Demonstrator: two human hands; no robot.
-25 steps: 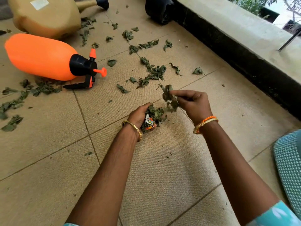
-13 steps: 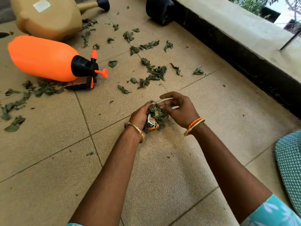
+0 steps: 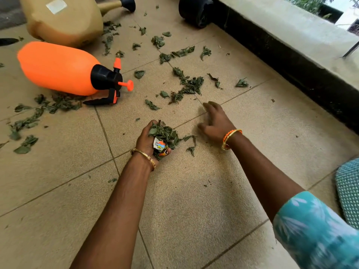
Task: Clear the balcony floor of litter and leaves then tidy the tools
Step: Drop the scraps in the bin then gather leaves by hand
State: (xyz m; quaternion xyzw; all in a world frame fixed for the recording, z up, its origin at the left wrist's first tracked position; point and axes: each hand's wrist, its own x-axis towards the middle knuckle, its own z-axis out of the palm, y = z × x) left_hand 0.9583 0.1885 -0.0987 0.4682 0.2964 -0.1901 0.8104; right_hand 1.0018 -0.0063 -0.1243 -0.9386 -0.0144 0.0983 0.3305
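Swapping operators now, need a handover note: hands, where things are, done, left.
Left hand: grips a wad of leaves and a wrapper.
Right hand: open, holds nothing, reaching toward the leaf cluster.
Done: one handful gathered.
Left: leaves scattered across the floor, more by the sprayer, which lies on its side, and the watering can; a few bits lie beside the left grip. Tools not yet tidied.
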